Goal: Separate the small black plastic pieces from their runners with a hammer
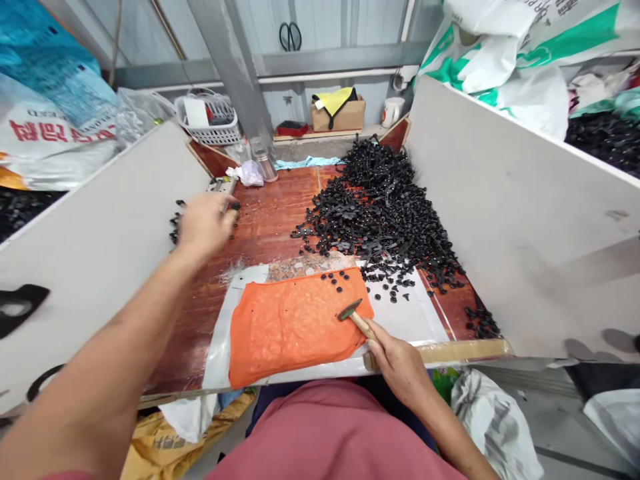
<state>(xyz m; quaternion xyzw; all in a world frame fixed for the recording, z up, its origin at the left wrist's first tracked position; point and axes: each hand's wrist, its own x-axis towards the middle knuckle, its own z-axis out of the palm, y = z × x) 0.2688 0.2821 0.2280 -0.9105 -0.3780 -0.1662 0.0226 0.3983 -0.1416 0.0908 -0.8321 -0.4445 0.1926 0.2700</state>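
Observation:
My right hand (403,367) grips the wooden handle of a small hammer (361,324), its dark head resting at the right part of an orange cloth (295,327). Several small black round-headed parts (340,289) lie on the cloth's upper right. At the left, my left hand (206,221) is raised by the grey side board, slightly blurred, fingers curled together. A small black part (234,206) shows at its fingertips. Other black pieces (175,223) lie just behind that hand, partly hidden by it. A large heap of black parts (380,200) covers the table's right side.
Grey boards (505,193) wall both sides of the reddish wooden table (265,220). At the back are a white basket (209,120), a clear jar (264,160), a cardboard box (340,115) with a yellow cloth and a white mug (392,112). Scissors (290,37) hang above.

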